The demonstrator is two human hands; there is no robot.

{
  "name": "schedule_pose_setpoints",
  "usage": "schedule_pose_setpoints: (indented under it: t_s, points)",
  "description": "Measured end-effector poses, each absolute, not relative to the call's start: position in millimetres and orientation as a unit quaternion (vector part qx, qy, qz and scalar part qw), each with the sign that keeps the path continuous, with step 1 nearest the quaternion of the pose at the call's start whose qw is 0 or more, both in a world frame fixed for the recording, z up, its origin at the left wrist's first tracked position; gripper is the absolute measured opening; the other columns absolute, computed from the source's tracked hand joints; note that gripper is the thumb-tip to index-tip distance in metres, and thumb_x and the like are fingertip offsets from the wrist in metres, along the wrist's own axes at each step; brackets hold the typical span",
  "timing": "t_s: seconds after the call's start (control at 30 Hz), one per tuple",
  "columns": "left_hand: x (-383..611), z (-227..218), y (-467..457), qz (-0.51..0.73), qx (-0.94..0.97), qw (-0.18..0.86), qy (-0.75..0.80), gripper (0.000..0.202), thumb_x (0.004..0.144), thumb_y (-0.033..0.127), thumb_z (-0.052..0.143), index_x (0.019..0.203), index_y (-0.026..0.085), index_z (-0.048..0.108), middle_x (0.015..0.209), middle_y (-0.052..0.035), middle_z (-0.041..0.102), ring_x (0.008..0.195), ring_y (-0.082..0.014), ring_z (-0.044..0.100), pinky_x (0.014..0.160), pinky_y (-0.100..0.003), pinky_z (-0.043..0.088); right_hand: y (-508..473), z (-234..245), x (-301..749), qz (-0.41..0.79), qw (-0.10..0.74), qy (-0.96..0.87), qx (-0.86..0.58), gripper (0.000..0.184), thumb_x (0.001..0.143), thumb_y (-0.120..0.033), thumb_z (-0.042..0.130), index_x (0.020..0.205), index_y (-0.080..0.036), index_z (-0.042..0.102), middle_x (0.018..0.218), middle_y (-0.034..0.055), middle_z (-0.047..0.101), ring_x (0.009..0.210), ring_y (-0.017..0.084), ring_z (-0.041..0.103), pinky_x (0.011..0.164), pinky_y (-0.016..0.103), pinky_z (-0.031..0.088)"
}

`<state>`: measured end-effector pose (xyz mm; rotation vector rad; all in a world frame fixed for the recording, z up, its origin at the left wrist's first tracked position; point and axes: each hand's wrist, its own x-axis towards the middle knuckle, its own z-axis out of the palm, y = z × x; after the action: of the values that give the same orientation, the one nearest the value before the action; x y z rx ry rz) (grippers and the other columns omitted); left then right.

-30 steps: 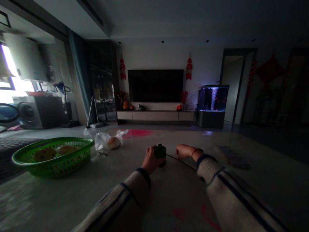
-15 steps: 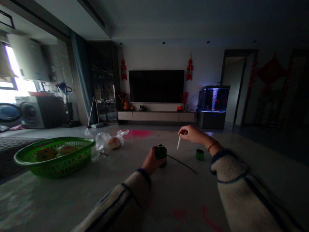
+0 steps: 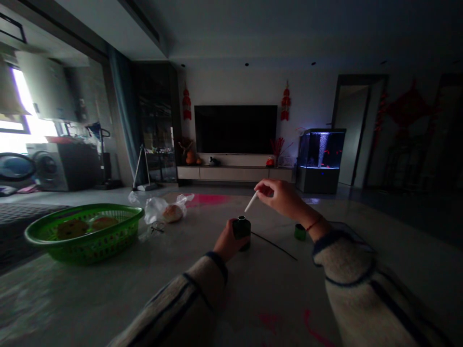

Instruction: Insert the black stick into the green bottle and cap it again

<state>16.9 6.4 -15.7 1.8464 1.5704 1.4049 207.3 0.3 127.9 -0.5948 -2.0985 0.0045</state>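
My left hand point(image 3: 231, 241) is wrapped round a small dark green bottle point(image 3: 244, 233), which stands upright on the table with its mouth uncovered. Above it and to the right, my right hand point(image 3: 277, 195) pinches a thin white stick point(image 3: 251, 202). The stick tilts, its lower end just above the bottle's mouth and apart from it. To the right of the bottle lies a thin dark rod point(image 3: 275, 245); its left end is hidden behind the bottle. A green cap-like piece point(image 3: 300, 232) sits near my right wrist.
A green plastic basket point(image 3: 90, 250) with round items in it stands at the left of the table point(image 3: 173, 284). Beside it are a clear plastic bag point(image 3: 154, 208) with a round brown item point(image 3: 172, 213) and a small wiry object point(image 3: 157, 227). A flat dark-edged object point(image 3: 356, 236) lies behind my right sleeve.
My right hand has moved left and slightly up, bringing the white stick from beside the bottle to just above its mouth. The stick is more tilted. My left hand keeps holding the bottle.
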Motion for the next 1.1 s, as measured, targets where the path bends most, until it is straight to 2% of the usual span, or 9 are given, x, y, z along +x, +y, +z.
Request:
schedule_pose_setpoints:
  t_s: [0.13, 0.4, 0.73, 1.1]
  points:
    - [20.4, -8.1, -0.6, 0.485, 0.647, 0.166, 0.564, 0.059, 0.055, 0.025, 0.068, 0.108, 0.015, 0.041, 0.097, -0.0073, 0.058, 0.087, -0.0198, 0.057, 0.079, -0.034, 0.044, 4.8, 121.5, 201.3, 0.028, 0.444, -0.863, -0.24, 0.006, 0.074, -0.018, 0.055, 0.078, -0.016, 0.059, 0.071, 0.0008, 0.061, 0.062, 0.01, 0.055, 0.061, 0.022, 0.044]
    - [21.6, -6.4, -2.0, 0.479, 0.644, 0.183, 0.567, 0.062, 0.055, 0.026, 0.069, 0.11, 0.014, 0.04, 0.097, -0.0086, 0.058, 0.09, -0.0215, 0.057, 0.079, -0.035, 0.044, 20.9, 112.0, 202.9, 0.117, 0.446, -0.85, -0.255, 0.01, 0.074, -0.022, 0.055, 0.08, -0.015, 0.059, 0.07, 0.0018, 0.062, 0.062, 0.01, 0.055, 0.059, 0.022, 0.043]
    - [24.3, 0.0, -10.6, 0.483, 0.644, 0.166, 0.569, 0.058, 0.055, 0.025, 0.069, 0.106, 0.017, 0.042, 0.094, -0.0053, 0.057, 0.088, -0.0204, 0.056, 0.081, -0.035, 0.044, 24.6, 106.8, 197.1, 0.109, 0.474, -0.832, -0.266, 0.011, 0.075, -0.021, 0.053, 0.082, -0.016, 0.059, 0.068, 0.0006, 0.061, 0.061, 0.01, 0.055, 0.058, 0.021, 0.043]
    - [24.2, 0.1, -11.3, 0.503, 0.643, 0.176, 0.55, 0.058, 0.054, 0.024, 0.07, 0.105, 0.017, 0.044, 0.093, -0.0059, 0.059, 0.086, -0.0198, 0.058, 0.078, -0.034, 0.045, 23.7, 101.7, 193.0, 0.097, 0.478, -0.832, -0.263, 0.011, 0.077, -0.021, 0.051, 0.082, -0.016, 0.058, 0.069, 0.0006, 0.06, 0.062, 0.009, 0.055, 0.059, 0.021, 0.043]
